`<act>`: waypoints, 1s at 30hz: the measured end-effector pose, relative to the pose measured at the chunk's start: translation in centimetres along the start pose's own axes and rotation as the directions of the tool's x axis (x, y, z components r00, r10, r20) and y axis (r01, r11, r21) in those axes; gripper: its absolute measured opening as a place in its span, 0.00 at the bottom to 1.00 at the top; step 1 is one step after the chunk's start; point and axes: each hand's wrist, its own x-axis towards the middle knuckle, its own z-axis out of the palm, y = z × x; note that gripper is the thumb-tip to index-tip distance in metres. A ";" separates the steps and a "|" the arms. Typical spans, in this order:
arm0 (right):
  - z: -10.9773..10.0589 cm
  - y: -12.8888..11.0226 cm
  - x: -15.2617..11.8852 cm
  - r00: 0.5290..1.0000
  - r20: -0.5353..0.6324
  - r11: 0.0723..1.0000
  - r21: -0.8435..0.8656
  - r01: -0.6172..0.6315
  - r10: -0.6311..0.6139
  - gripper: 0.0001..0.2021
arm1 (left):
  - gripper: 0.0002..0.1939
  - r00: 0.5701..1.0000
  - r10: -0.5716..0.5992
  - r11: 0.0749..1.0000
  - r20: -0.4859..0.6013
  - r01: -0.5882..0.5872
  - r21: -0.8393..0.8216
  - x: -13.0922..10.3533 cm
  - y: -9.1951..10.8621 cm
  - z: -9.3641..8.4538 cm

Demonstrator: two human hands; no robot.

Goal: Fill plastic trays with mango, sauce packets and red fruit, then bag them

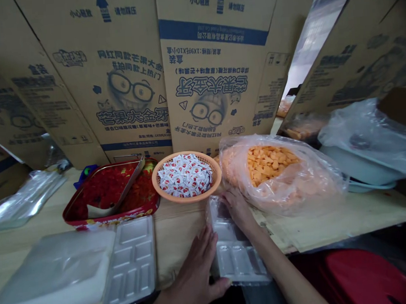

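A compartmented plastic tray in clear film (239, 261) lies at the table's front edge. Along its left side rests my left hand (198, 256), fingers extended and thumb apart over the near left corner. My right hand (238, 209) reaches over the tray's far end, its fingers bent at the film; whether they pinch it is hard to see. Just beyond is an orange basket (153, 177) filled with small white-and-red packets (185, 175). A clear bag of orange pieces (273, 162) sits to the right of the basket. Another compartmented tray (132, 260) lies to the left.
A red tin (154, 208) with red contents and a scoop (129, 183) stands left of the basket. Plastic sheets (66, 263) lie at the front left. Cardboard boxes (200, 47) wall the back. Blue-green bowls (363, 166) under plastic are at right; a red object (362, 275) is below.
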 end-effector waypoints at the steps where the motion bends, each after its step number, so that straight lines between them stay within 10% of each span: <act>1: 0.0 0.0 0.1 1.000 0.016 1.000 -0.010 -0.011 0.011 0.11 | 0.51 1.000 -0.002 1.000 -0.001 0.002 0.006 0.0 0.1 0.2; 8: -0.3 0.3 0.2 0.978 0.195 0.997 -0.045 -0.062 0.069 0.10 | 0.52 1.000 -0.005 1.000 0.024 0.005 0.014 0.0 -0.3 1.2; 21: 0.5 1.9 -0.7 0.989 -0.092 0.993 -0.006 0.116 -0.116 0.09 | 0.51 0.999 -0.018 0.999 0.047 0.020 -0.049 0.1 -0.3 1.6; 30: 0.2 1.1 -0.1 0.990 0.122 0.986 -0.145 0.085 -0.068 0.06 | 0.46 0.998 0.049 0.995 -0.051 -0.053 -0.084 0.0 -0.3 1.3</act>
